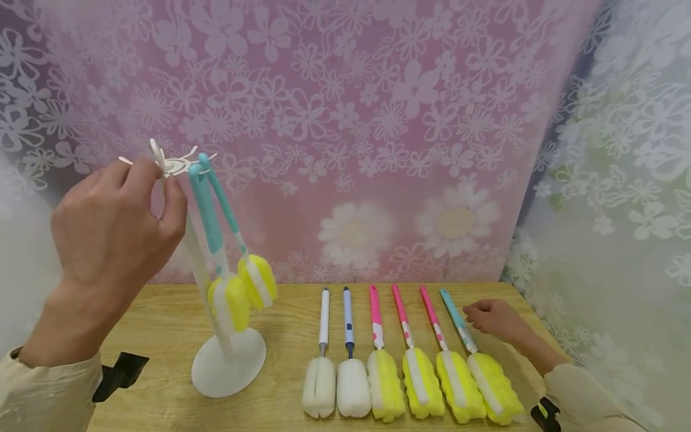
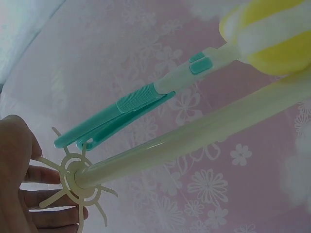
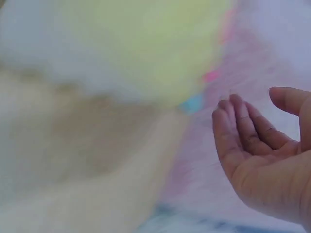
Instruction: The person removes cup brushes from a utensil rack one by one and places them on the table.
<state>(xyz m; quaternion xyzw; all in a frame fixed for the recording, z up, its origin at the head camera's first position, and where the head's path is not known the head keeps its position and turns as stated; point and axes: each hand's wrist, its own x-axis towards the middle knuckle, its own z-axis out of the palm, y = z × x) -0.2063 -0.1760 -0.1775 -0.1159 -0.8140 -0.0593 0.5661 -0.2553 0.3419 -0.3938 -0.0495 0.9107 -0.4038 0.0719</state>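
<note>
My left hand (image 1: 116,222) grips the hooked top of a white rack (image 1: 178,167), thumb and forefinger at one hook; in the left wrist view its fingers lie behind the hook ring (image 2: 77,177). Two sponge brushes with teal handles (image 1: 205,207) hang from hooks on the rack's right side, yellow-and-white heads (image 1: 229,303) downward. At the table's right side my right hand (image 1: 499,321) holds nothing, its loosely bent fingers beside the handle of a lying teal brush (image 1: 456,318). The right wrist view shows the thumb apart from the fingers (image 3: 250,128).
Left of the teal brush lie three pink-handled brushes (image 1: 375,309), a blue-handled one (image 1: 348,309) and a white-handled one (image 1: 324,318), in a row on the wooden table (image 1: 286,330). The rack's round base (image 1: 207,375) stands at the left. A flowered curtain (image 1: 345,150) hangs behind.
</note>
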